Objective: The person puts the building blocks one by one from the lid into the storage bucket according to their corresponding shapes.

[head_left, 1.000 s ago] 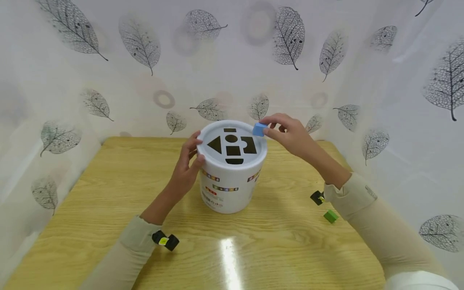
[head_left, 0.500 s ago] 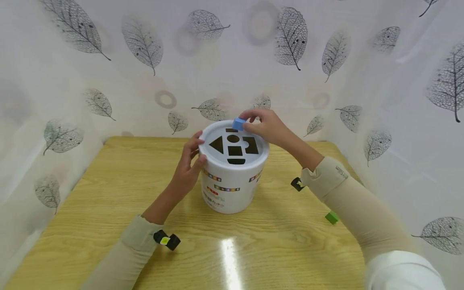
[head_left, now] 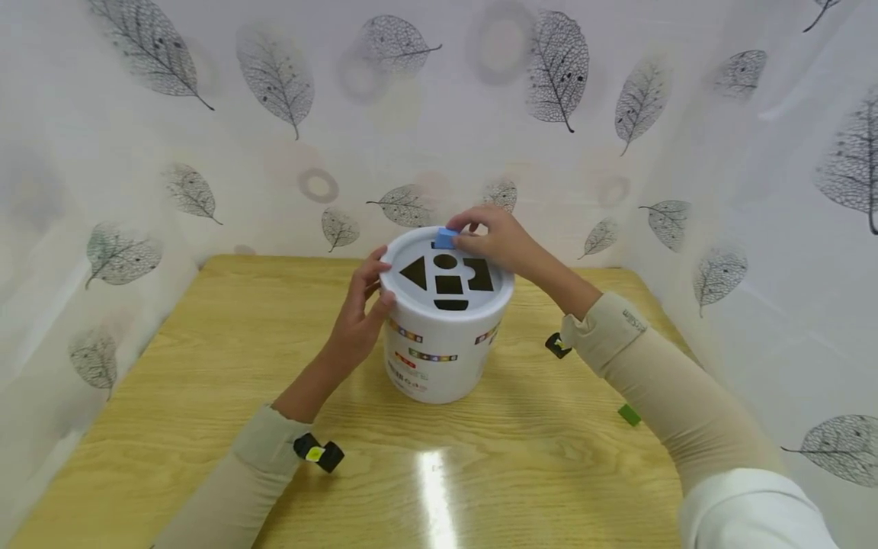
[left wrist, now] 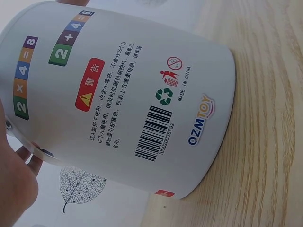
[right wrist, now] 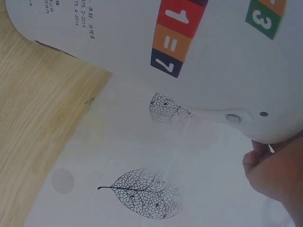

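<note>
A white shape-sorter bucket (head_left: 466, 358) stands upright on the table, its lid (head_left: 483, 299) cut with several dark openings. My left hand (head_left: 357, 320) grips the lid's left rim, fingers at the far side and thumb toward me. Over the lid's far part, my right hand (head_left: 497, 240) pinches a blue block (head_left: 445, 239) between thumb and fingers. The block covers most of the rectangular opening at the back. In the left wrist view, the bucket's printed wall (left wrist: 128, 94) fills the middle. The right wrist view shows my right hand (right wrist: 279, 165) beyond the rim, with the block hidden.
A small green block (head_left: 629, 414) lies on the wooden table (head_left: 535, 473) at right, close to my right sleeve (head_left: 672, 404). A leaf-patterned white sheet (head_left: 439, 114) hangs behind the table and along both sides.
My right hand has carried the blue block leftward from the lid's right rim to the back opening, lowering slightly at the end. My left hand has kept its grip on the bucket.
</note>
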A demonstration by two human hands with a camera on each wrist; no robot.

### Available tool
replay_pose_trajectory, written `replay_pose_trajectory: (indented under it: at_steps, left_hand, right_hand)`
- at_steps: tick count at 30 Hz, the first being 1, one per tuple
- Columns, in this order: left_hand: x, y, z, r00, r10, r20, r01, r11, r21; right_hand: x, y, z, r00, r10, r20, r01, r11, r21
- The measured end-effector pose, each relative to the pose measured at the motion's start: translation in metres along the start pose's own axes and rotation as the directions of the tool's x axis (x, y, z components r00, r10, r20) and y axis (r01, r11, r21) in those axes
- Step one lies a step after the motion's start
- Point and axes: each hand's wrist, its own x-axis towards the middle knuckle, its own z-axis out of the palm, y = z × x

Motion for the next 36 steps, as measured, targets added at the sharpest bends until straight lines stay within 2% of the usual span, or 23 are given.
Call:
replay_pose_trajectory:
  at_steps: [6,13,19,25,36]
  left_hand:
    - [0.0,0.001,0.0,1.0,-0.007,0.005,0.007,1.0,-0.008]
    - [0.0,0.001,0.0,1.0,0.005,0.001,-0.005,1.0,-0.007]
    - [0.0,-0.001,0.0,1.0,0.011,-0.004,-0.011,1.0,-0.01]
    - [0.0,-0.002,0.001,1.0,0.008,-0.001,-0.008,1.0,-0.012]
    - [0.0,-0.002,0.001,1.0,0.012,-0.006,-0.012,1.0,-0.005]
  right_hand:
    - [-0.002,-0.001,-0.001,1.0,0.021,0.006,-0.021,1.0,0.014]
    - [-0.004,0.002,0.0,1.0,0.002,-0.006,-0.002,1.0,0.009]
    - [-0.015,0.008,-0.004,0.997,0.054,-0.047,-0.053,0.998,0.017]
    - [-0.044,0.015,-0.014,0.991,0.103,-0.084,-0.1,0.994,0.042]
    - [-0.12,0.037,-0.023,0.982,0.152,-0.114,-0.151,0.988,0.02]
